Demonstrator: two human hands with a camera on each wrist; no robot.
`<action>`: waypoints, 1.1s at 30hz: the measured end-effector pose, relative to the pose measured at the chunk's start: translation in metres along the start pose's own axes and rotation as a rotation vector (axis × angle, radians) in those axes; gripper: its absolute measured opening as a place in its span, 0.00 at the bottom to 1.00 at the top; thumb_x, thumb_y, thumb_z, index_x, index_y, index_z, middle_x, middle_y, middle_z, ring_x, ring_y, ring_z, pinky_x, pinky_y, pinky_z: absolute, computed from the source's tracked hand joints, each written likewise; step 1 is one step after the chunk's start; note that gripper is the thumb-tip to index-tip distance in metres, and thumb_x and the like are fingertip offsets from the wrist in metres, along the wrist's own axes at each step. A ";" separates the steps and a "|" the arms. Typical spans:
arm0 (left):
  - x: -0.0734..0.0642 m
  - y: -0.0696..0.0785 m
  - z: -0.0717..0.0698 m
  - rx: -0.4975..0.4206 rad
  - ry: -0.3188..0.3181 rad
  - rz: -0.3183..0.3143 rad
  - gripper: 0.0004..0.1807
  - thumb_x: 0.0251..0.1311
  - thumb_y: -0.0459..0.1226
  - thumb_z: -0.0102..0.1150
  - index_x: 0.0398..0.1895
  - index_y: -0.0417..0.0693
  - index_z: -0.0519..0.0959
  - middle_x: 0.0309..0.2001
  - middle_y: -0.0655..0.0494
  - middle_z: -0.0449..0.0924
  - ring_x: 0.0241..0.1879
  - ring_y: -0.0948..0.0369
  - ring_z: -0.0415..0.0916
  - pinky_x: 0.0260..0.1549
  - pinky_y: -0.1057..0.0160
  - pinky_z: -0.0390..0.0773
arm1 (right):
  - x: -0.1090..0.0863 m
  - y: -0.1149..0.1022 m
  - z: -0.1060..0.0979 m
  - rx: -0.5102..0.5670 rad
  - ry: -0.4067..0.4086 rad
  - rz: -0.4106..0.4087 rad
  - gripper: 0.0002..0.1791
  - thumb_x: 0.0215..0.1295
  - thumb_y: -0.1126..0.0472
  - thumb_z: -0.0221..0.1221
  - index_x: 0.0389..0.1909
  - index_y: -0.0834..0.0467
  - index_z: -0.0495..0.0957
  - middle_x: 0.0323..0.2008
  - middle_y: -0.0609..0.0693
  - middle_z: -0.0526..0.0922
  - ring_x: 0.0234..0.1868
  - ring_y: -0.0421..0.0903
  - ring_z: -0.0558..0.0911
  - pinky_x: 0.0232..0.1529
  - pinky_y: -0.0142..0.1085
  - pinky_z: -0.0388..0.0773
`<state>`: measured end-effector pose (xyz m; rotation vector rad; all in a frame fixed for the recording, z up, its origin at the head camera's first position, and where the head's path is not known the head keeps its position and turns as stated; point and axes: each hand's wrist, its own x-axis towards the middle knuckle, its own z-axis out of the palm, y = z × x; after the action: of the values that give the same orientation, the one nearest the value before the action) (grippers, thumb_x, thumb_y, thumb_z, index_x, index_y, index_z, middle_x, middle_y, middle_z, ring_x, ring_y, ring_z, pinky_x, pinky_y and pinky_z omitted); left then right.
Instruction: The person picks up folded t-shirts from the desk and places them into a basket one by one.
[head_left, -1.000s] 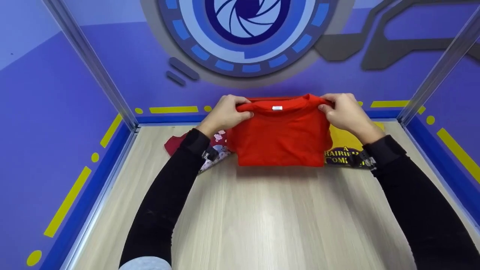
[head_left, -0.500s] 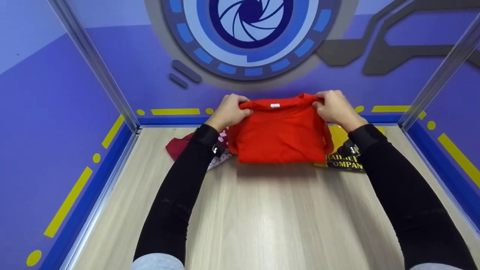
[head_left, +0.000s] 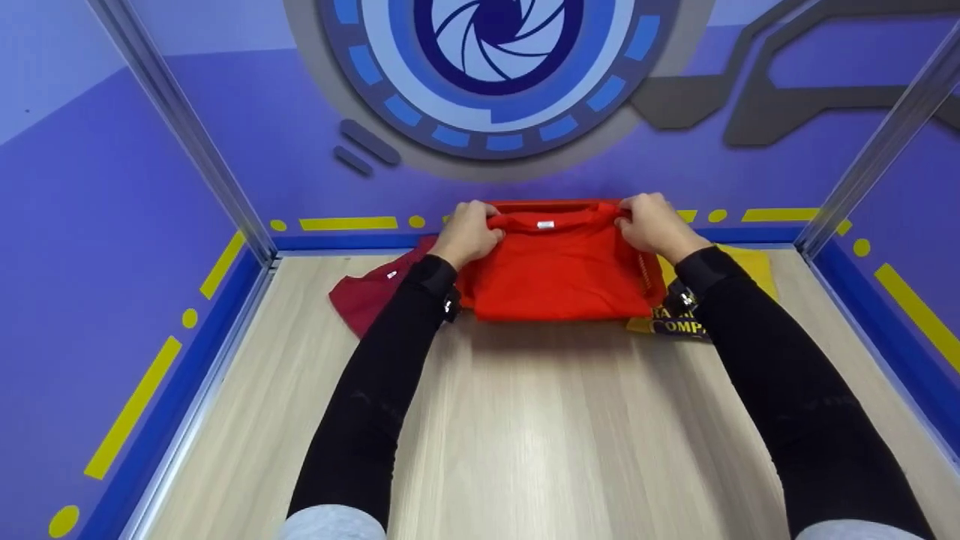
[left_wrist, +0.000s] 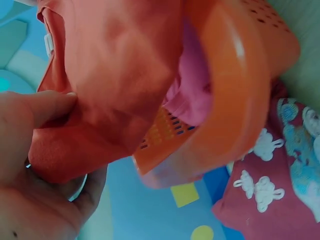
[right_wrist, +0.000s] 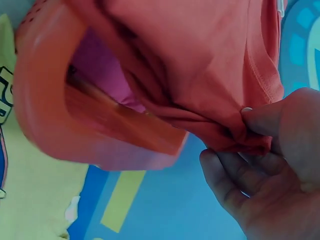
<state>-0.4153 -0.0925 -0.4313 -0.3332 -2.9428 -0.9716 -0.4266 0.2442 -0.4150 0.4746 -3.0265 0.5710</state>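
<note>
A red T-shirt (head_left: pixel 559 274) with a white neck label hangs between my hands at the back of the table. My left hand (head_left: pixel 469 232) pinches one shoulder and my right hand (head_left: pixel 654 225) the other, thumbs in front. Directly beneath and behind the shirt is an orange-red basket (left_wrist: pixel 250 95) with small holes in its wall. Pink cloth (left_wrist: pixel 192 90) lies inside it, visible in both wrist views. The shirt's lower part covers much of the basket in the head view, so how far it touches the basket is hidden.
Left of the basket lies a dark red garment (head_left: pixel 367 296) with white floral patches. On the right, a yellow shirt (head_left: pixel 750 274) with dark lettering lies partly under the right forearm. A blue-purple wall (head_left: pixel 247 135) stands close behind the basket.
Both hands have come closer together and, over the last half second, moved lower with the red T-shirt. The basket's back rim now shows behind the collar.
</note>
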 end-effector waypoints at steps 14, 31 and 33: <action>0.003 -0.009 0.023 0.096 -0.044 -0.066 0.19 0.76 0.40 0.67 0.67 0.48 0.87 0.67 0.49 0.87 0.66 0.53 0.83 0.69 0.53 0.82 | 0.002 0.007 0.029 -0.039 -0.043 -0.041 0.18 0.77 0.67 0.55 0.58 0.73 0.84 0.51 0.74 0.88 0.46 0.62 0.83 0.52 0.54 0.81; 0.009 -0.003 0.025 0.171 -0.065 -0.092 0.21 0.75 0.39 0.66 0.68 0.49 0.86 0.69 0.50 0.86 0.70 0.50 0.83 0.71 0.50 0.81 | 0.006 0.004 0.029 -0.085 -0.094 -0.025 0.16 0.78 0.67 0.53 0.55 0.71 0.85 0.50 0.73 0.88 0.46 0.63 0.83 0.52 0.53 0.81; 0.008 -0.004 0.025 0.177 -0.064 -0.095 0.21 0.74 0.38 0.66 0.68 0.49 0.86 0.69 0.50 0.86 0.69 0.50 0.83 0.71 0.50 0.81 | 0.007 0.004 0.032 -0.084 -0.095 -0.028 0.16 0.78 0.66 0.54 0.56 0.71 0.84 0.52 0.74 0.88 0.49 0.65 0.85 0.56 0.56 0.83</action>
<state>-0.4230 -0.0791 -0.4531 -0.2242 -3.0997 -0.7130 -0.4335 0.2339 -0.4454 0.5543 -3.1122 0.4296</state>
